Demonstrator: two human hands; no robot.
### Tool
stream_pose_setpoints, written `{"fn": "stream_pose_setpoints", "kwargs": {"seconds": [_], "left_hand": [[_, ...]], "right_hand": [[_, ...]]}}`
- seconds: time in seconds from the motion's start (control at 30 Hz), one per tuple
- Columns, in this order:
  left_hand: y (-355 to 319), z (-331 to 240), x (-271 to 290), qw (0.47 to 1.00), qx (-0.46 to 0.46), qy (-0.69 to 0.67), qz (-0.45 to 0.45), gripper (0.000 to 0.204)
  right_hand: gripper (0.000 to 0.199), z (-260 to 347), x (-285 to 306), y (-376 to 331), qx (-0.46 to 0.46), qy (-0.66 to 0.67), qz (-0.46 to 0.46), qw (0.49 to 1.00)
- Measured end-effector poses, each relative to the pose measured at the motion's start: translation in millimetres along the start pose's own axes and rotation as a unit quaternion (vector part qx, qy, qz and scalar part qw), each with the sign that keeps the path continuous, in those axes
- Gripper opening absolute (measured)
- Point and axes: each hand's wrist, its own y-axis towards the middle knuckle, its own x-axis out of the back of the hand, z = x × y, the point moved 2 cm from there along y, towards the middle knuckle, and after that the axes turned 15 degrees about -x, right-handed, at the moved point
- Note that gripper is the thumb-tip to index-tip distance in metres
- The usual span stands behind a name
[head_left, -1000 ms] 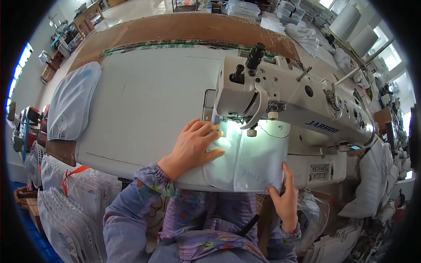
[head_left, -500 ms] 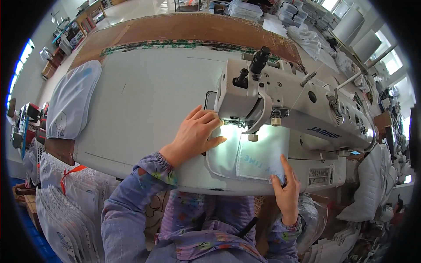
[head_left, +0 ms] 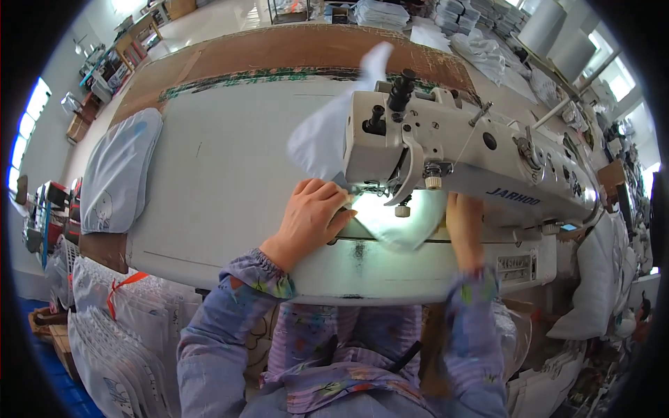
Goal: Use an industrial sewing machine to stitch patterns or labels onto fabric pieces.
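A white fabric piece (head_left: 401, 226) lies under the lit head of the sewing machine (head_left: 432, 139), turned so that part of it juts up behind the machine and looks blurred. My left hand (head_left: 313, 217) is at the left of the needle area, thumb and fingers closed on the fabric's edge. Under the machine's arm reaches my right hand (head_left: 463, 223), beside the fabric's right side; its fingers are hidden behind the machine. The needle and presser foot cannot be made out clearly.
At the table's left end lies a stack of white fabric pieces (head_left: 120, 171). More white pieces (head_left: 115, 348) hang below the left edge, near a red ribbon (head_left: 125, 275). A brown board (head_left: 279, 47) runs along the table's far side. White bundles (head_left: 456, 15) are piled beyond it.
The fabric has been swung round, its far part now rising behind the machine head. My right hand went from the fabric's near right corner up under the machine's arm. My left hand barely moved.
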Motion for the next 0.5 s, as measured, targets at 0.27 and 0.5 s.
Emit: {"fn": "stream_pose_setpoints", "kwargs": {"seconds": [0.27, 0.5], "left_hand": [[-2.1, -5.0, 2.9, 0.998, -0.002, -0.051, -0.027, 0.020], [12.5, -12.8, -15.0, 0.999, -0.021, -0.033, -0.031, 0.010]], "right_hand": [[0.021, 80.9, 7.3, -50.6, -0.009, 0.315, -0.017, 0.949], [0.033, 89.9, 28.2, -62.7, 0.102, 0.136, 0.107, 0.980]]}}
